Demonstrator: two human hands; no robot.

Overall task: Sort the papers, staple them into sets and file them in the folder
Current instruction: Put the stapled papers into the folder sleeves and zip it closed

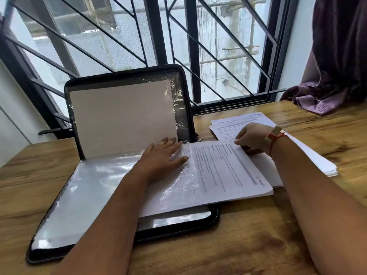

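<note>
Fig.: filing step, head view. Set [228, 171] (printed pp., heading "SECTION" at near-right corner) lies crosswise on the lower half of the open folder [178, 232]. Its left part sits under the crinkled clear sleeve [89, 195]. Its right part sticks out past the folder's right edge, over the desk [248, 245]. No staple can be made out. Left hand [160, 157]: grip spread, fingers straight and flat, palm down on the sleeve where the set's left edge goes under, apparently pinning plastic and paper. Right hand [252, 135]: grip pinching the set's far edge, fingers curled, thumb side toward the folder. It wears a red wristband [275, 135]. Folder's upper half stands upright w/ a blank sheet [123, 116] in its own sleeve. Stack [244, 120] of more papers lies just beside the folder on the right, partly under the right arm. Beyond: barred window [218, 46]; purple curtain [337, 56] draped onto the desk's far-right corner. Judged step: sorting and stapling of this set prob. done, insertion approx. half complete. Next move calls for the right hand to push the set leftward, square to the sleeve mouth, while the left hand holds the plastic taut but lets the paper slide. Risk: a corner catching and creasing. The stack suggests more sets to file.
</note>
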